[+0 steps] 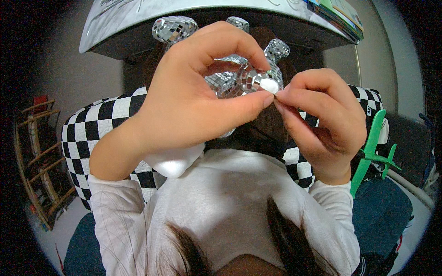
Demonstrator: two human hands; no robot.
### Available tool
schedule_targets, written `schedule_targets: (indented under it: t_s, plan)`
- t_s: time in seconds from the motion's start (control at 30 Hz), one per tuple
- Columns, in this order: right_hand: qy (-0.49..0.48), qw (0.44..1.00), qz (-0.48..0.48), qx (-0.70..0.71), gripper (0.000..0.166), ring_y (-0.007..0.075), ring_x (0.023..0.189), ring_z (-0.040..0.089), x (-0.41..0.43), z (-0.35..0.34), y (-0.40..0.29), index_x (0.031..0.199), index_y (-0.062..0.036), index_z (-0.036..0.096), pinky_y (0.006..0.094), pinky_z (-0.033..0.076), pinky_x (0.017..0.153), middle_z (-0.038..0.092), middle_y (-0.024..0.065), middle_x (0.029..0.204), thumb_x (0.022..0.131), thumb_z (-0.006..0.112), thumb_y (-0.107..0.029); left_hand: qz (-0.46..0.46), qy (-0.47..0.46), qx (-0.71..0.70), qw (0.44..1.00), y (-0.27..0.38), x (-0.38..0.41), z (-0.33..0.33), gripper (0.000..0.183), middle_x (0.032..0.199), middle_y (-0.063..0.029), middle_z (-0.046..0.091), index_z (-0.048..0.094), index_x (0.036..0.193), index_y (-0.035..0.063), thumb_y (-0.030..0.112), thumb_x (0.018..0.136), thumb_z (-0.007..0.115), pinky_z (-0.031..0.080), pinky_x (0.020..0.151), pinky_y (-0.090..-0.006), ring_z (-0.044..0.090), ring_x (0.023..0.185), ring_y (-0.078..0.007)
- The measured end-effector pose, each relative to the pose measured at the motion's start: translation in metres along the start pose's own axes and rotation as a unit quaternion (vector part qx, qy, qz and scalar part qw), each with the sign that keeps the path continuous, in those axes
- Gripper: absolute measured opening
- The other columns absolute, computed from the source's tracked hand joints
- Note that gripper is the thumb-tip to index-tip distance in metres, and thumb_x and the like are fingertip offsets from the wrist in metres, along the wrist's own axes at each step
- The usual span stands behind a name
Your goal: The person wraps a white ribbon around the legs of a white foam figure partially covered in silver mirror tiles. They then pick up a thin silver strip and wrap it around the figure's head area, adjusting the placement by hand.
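Observation:
Before me is a figure [221,80] with rounded, knob-like parts, covered in small silver mirror tiles. My left hand [186,89] curls around one rounded end of it, index finger on top and thumb along the near side. My right hand [321,114] has its thumb and fingertips pinched together at that same end, touching the left thumb tip. Whether a tiny piece sits between the right fingertips cannot be made out. A smooth white rounded piece [172,162] without tiles shows below my left wrist; its link to the figure is hidden.
A marbled table [207,7] lies ahead, with a stack of books or folders [340,17] at its right. Black-and-white checkered fabric [100,134] is on both sides. At right is a green toy plane [371,151]; at left, a wooden rack [43,155].

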State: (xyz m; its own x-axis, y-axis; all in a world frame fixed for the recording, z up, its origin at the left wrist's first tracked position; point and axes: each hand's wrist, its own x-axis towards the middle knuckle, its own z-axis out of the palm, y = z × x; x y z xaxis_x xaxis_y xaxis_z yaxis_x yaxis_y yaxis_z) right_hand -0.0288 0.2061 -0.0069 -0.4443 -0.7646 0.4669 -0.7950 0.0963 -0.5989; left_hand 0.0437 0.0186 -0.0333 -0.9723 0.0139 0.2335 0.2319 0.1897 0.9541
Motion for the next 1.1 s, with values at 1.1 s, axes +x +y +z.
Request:
schedule_targets:
  t_s: [1.1]
  plan:
    - [0.003,0.997,0.076,0.031,0.016,0.0123,0.062,0.054,0.0000,-0.0022,-0.0021,0.075,0.0000,0.059,0.0201,0.042,0.053,0.057,0.0079,0.077,0.062,0.065,0.009,0.000,0.001,-0.014,1.000,-0.0014,0.0020,0.0082,0.026,0.106,-0.0104,0.050,0.055,0.096,0.0009,-0.002,0.072,0.066,0.040,0.091,-0.0287,0.050,0.103,-0.0167]
